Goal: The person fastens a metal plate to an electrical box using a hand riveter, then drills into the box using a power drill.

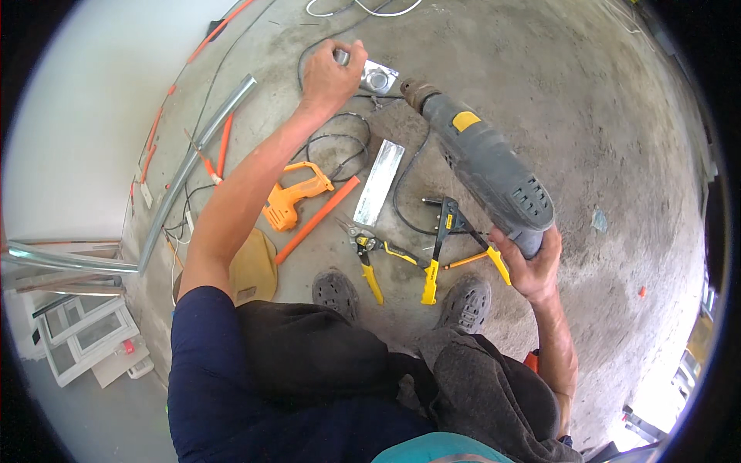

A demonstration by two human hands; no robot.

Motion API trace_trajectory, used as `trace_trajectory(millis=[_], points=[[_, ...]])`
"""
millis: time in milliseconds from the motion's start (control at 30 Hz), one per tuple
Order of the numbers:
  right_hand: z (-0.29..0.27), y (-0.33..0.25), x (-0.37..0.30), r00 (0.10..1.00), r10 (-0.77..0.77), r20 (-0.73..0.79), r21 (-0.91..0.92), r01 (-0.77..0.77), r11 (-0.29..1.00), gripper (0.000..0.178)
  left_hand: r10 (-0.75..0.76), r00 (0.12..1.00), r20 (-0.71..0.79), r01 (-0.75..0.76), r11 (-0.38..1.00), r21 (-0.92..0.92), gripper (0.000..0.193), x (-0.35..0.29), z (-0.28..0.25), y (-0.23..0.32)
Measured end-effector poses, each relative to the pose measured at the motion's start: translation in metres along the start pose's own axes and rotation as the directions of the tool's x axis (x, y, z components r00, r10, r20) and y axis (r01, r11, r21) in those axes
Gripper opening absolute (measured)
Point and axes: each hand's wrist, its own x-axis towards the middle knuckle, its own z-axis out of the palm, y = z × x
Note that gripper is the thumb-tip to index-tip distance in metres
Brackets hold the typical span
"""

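We see a brightly lit scene in what looks like diffuse daylight, strongest from the lower right, where the concrete floor point(617, 247) washes out to near white. The wall point(93, 108) on the left glows pale and almost textureless. Highlights glint along the flat metal strip point(378, 183) and the metal channel point(185, 171), while the dark trousers point(309, 343) hold little detail in their folds. We find only soft, faint-edged shadows, such as those around the clogs point(335, 293). The middle is reasonably sharp, and the power drill point(494, 162) shows no obvious motion blur. Toward the rim, straight lines bow, clutter grows indistinct, and a black circular border swallows the corners.
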Motion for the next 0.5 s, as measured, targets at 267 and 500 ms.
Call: trace_trajectory(millis=[267,500], points=[[0.007,0.002,0.004,0.972,-0.236,-0.016,-0.128,0.232,0.964,0.079,-0.004,1.0,0.014,0.003,1.0,0.018,0.049,-0.004,-0.002,0.004],[0.014,-0.006,0.008,0.974,-0.228,-0.013,-0.172,0.222,0.96,0.081,-0.011,1.0,-0.002,0.011,1.0,-0.018,0.047,-0.004,-0.001,-0.003]])
